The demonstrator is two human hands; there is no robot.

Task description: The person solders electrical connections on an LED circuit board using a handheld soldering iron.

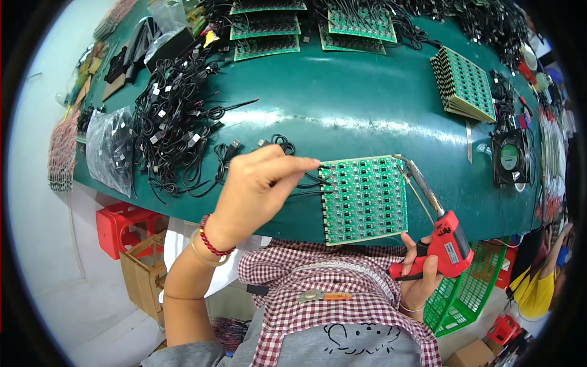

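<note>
A green circuit board panel (365, 199) with rows of small parts lies at the table's front edge. My left hand (254, 183) is closed in a pinch at the panel's upper left corner, holding the end of a thin black cable (326, 166). Other black cables (309, 185) run under this hand to the panel's left side. My right hand (422, 275) is wrapped round the handle of a red soldering gun (451, 244). The gun's metal tip (400, 159) points up to the panel's upper right corner; whether it touches the board I cannot tell.
Black cables with plugs (174, 116) are heaped on the left beside a clear plastic bag (110, 147). Stacked circuit panels (463, 85) stand at the right, near a black fan (510, 158). More panels (266, 27) with cables lie at the back. A green crate (461, 293) is below the table.
</note>
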